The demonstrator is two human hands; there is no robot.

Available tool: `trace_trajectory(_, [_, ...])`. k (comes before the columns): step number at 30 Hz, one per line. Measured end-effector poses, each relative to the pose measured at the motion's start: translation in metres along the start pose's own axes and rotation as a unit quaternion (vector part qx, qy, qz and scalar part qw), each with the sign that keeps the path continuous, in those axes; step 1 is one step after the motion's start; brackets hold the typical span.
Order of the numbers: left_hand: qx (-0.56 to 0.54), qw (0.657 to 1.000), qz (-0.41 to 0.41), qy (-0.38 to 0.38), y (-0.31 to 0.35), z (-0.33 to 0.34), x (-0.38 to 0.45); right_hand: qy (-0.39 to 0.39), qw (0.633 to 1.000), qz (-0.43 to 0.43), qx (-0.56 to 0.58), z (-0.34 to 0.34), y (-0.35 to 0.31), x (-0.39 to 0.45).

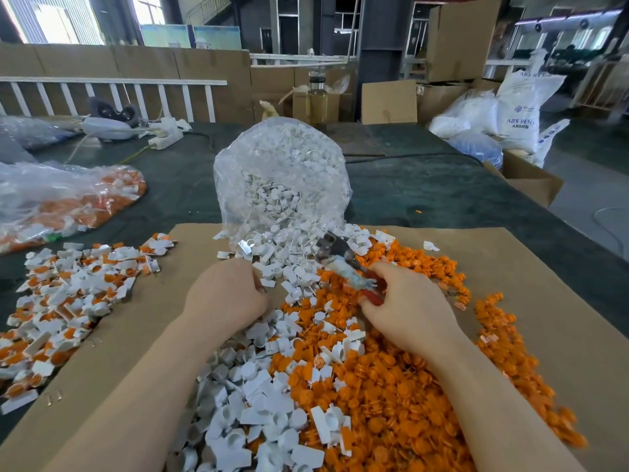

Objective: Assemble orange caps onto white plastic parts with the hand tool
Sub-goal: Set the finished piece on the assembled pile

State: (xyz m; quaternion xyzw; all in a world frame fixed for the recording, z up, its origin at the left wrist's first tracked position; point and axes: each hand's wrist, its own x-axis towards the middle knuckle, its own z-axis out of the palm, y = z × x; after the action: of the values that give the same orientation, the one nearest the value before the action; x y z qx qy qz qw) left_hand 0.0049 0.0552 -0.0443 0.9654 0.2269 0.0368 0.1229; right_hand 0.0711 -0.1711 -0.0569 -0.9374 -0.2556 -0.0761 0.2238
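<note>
Right hand (405, 311) is wrapped round the red grips of the hand tool (343, 264), whose dark metal head points up and left, over the seam where white meets orange. Left hand (226, 294) is curled at the edge of the loose white plastic parts (292, 267), fingertips tucked in as if pinching one; what sits between them I can't make out from this head view.

Orange caps (401, 396) lie heaped under and beside my right forearm, spilling across the cardboard sheet (136, 335). More white pieces pour from the clear bag (282, 178) just beyond my hands. Off to the left sits a pile of finished pieces (71, 294), white with orange fitted, and further back a second bag (68, 195) of the same mix.

To do this one cleanly, I reckon I want the white part seated square in the tool's nose, cap lined up flat on its socket, then one firm squeeze. A tilted cap would likely jam or skew, so I should steady the part with my left fingers clear of the head.
</note>
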Motion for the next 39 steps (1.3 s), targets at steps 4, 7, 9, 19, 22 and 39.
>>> trace_trajectory(4, [-0.033,0.995,-0.003,0.095,0.002,0.001,-0.002,0.040,0.997,0.004,0.064,-0.005,0.000,0.001])
trace_trajectory(7, [-0.236,0.966,-0.012,0.104,0.009,-0.006,-0.003,0.062,0.993,0.001,0.102,-0.007,-0.001,0.001])
trace_trajectory(9, [-0.428,0.899,-0.033,0.081,0.021,-0.013,-0.009,0.074,0.982,-0.001,0.172,-0.008,-0.003,0.000])
trace_trajectory(19, [-0.726,0.684,-0.064,-0.027,0.069,-0.005,-0.042,0.112,0.904,-0.054,0.408,-0.014,-0.020,-0.006])
trace_trajectory(22, [-0.736,0.673,-0.066,-0.041,0.071,-0.004,-0.046,0.139,0.901,-0.072,0.404,-0.014,-0.024,-0.007])
trace_trajectory(39, [-0.719,0.693,-0.042,-0.020,0.081,-0.004,-0.058,0.210,0.918,-0.045,0.334,-0.008,-0.027,-0.009])
